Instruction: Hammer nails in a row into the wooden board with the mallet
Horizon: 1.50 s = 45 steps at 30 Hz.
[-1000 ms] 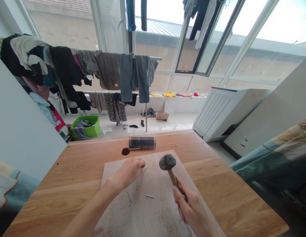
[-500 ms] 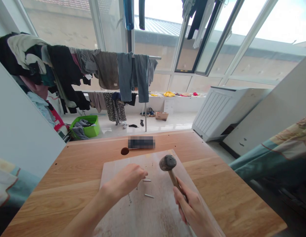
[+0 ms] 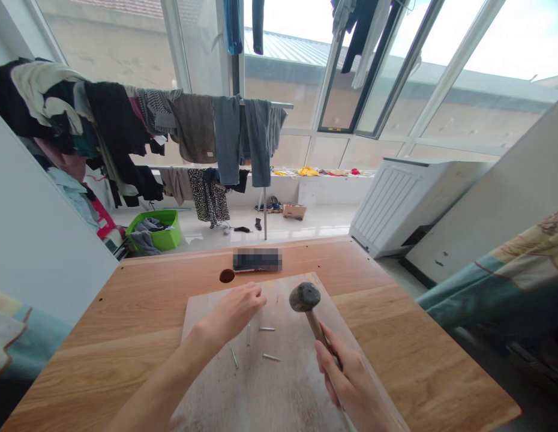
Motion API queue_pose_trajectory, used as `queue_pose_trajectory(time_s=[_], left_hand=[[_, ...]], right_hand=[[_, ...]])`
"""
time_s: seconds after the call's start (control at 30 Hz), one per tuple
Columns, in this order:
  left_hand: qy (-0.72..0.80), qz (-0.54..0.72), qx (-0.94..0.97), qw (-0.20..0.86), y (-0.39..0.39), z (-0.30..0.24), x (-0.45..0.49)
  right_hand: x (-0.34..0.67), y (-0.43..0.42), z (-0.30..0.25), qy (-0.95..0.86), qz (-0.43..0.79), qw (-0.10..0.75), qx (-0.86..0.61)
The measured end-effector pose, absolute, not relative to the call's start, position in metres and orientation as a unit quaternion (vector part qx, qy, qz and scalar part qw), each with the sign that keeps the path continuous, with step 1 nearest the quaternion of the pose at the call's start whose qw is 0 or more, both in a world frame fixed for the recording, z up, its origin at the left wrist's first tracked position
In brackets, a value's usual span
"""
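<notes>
On the pale board (image 3: 279,396) upon the wooden table (image 3: 139,300), the right hand (image 3: 351,384) grips the mallet (image 3: 305,296), its head raised. The left hand (image 3: 236,309) reaches above four loose nails (image 3: 267,329); whether it pinches one, I cannot tell. None looks driven yet. The label (image 3: 257,260) is blurred, unreadable.

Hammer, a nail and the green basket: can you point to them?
hammer (image 3: 305,296): head view, its dark head.
nail (image 3: 270,357): head view, middle of shaft.
green basket (image 3: 164,241): head view, its front wall.
</notes>
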<state>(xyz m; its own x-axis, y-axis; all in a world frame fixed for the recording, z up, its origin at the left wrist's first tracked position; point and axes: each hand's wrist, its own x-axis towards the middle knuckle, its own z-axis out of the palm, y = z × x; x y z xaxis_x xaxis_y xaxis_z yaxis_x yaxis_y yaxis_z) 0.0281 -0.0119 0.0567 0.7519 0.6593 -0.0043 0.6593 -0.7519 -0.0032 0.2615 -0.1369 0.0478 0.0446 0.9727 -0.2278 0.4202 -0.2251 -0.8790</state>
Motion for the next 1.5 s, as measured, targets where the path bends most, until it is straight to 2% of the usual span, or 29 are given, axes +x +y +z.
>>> queue_pose_trajectory(time_s=[0.13,0.33,0.5,1.3,1.5], left_hand=[[-0.359,-0.049,-0.931,-0.045,-0.009,0.05,0.03],[-0.405,-0.291,-0.817,-0.288,-0.002,0.017,0.034],[-0.419,-0.366,-0.747,-0.364,-0.001,-0.005,0.031],[-0.405,-0.367,-0.753,-0.365,0.0,-0.001,0.032],[-0.418,-0.262,-0.83,-0.261,-0.025,0.019,0.018]], right_hand=[[0.26,-0.137,0.044,-0.54,0.436,0.326,-0.643],[0.255,-0.133,0.026,-0.537,0.447,0.362,-0.617],[0.246,-0.126,0.026,-0.545,0.451,0.375,-0.599],[0.227,-0.116,0.017,-0.609,0.395,0.356,-0.589],[0.237,-0.125,0.019,-0.567,0.423,0.365,-0.606]])
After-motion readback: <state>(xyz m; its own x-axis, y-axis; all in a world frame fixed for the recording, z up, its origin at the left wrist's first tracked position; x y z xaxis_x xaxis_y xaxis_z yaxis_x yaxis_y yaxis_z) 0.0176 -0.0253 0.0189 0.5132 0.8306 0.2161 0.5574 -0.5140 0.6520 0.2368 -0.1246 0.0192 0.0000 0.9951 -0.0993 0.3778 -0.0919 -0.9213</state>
